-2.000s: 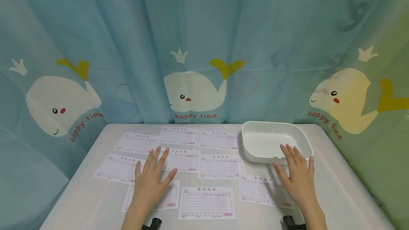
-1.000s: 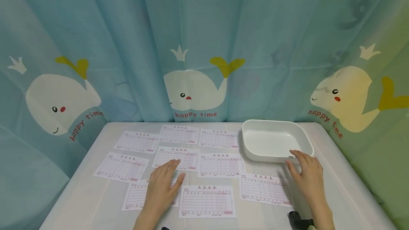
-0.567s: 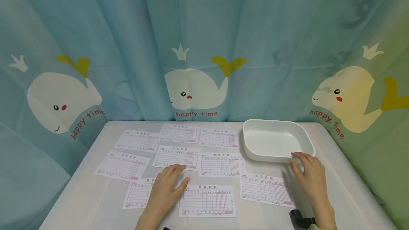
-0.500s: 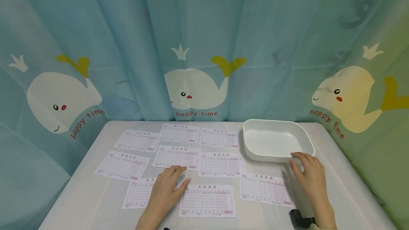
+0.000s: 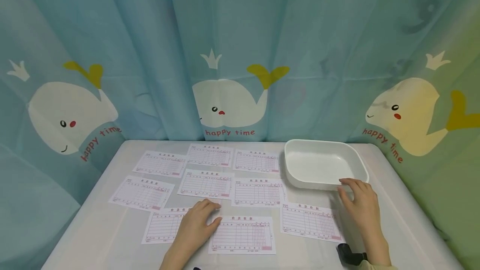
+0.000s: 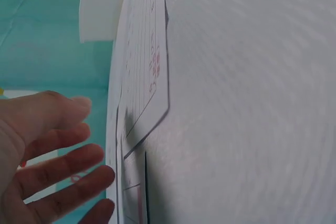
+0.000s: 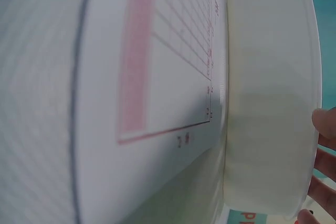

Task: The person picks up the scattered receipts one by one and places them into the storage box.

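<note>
I see my left grip loose over paper slips left of the tub, my right grip relaxed at its near rim (contact unclear).

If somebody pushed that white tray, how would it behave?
The white tray would probably slide before tipping, being wide and low. It looks stiff, its walls smoothly curved, and likely light, with a thin rim and nothing visible inside.
</note>
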Demonstrator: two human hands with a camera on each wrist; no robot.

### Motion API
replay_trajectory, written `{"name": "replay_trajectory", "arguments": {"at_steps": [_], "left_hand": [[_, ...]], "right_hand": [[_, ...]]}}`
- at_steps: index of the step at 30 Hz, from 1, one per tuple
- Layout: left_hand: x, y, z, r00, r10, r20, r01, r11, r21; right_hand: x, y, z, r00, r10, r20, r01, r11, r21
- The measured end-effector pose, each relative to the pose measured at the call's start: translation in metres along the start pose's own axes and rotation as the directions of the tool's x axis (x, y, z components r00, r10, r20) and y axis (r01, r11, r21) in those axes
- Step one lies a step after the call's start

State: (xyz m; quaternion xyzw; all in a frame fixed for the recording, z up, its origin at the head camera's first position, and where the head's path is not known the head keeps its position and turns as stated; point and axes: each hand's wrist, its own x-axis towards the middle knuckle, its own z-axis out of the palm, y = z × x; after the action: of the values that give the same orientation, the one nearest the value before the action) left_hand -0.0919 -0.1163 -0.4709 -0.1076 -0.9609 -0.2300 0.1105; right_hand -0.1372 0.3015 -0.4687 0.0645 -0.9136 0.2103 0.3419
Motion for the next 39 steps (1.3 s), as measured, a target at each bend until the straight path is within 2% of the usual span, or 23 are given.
{"name": "replay_trajectory", "arguments": {"at_steps": [7, 15, 33, 39], "left_hand": [[0.0007, 0.0000, 0.0024, 0.999, 0.013, 0.032, -0.013, 1.000, 0.004], [0.0006, -0.0011, 0.0044, 0.998, 0.044, 0.045, -0.044, 0.999, -0.015], [0.0021, -0.0019, 0.0057, 0.994, 0.017, 0.107, -0.011, 0.998, -0.057], [0.0017, -0.0013, 0.0054, 0.993, 0.017, 0.114, -0.010, 0.998, -0.059]], "right_hand": [[-0.0007, 0.0003, -0.0017, 0.999, 0.040, 0.034, -0.039, 0.999, -0.005], [-0.0012, 0.0012, -0.0021, 0.999, 0.035, 0.024, -0.035, 0.999, 0.006], [-0.0014, -0.0003, -0.0016, 0.997, 0.068, 0.039, -0.069, 0.997, 0.033], [-0.0004, -0.0003, -0.0003, 0.999, 0.044, 0.011, -0.045, 0.999, 0.027]]}}
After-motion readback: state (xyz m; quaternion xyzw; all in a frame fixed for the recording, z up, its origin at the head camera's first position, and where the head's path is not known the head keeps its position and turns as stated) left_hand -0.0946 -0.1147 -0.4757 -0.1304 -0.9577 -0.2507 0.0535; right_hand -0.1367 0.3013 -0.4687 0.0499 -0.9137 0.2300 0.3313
